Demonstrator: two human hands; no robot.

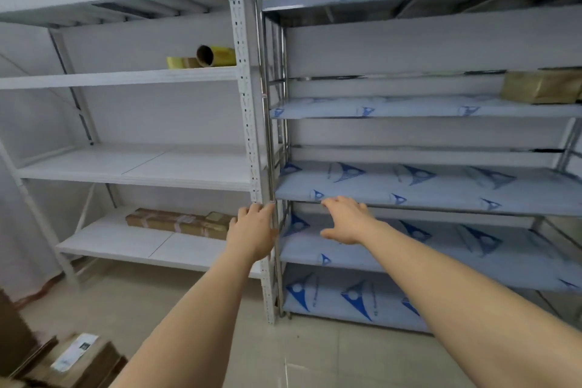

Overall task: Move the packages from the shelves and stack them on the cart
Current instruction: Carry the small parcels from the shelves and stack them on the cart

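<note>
Hands empty, fingers relaxed: left hand (252, 231) at shelf post (267, 135), right hand (346, 219) reaching forward.

The left rack (126, 164) is painted white. The right rack (409, 189), beside it, is covered in pale blue film printed with dark blue triangles. Yellow rolls (217, 56) and a brown package (176, 222) are seen on the white rack.

Storage room / stockroom.
Two freestanding racks against plain white walls: a white steel shelving unit (132, 167) and a stainless rack (425, 189) with film-covered shelves, holding taped brown packages (176, 222); tiled floor (330, 356).
</note>
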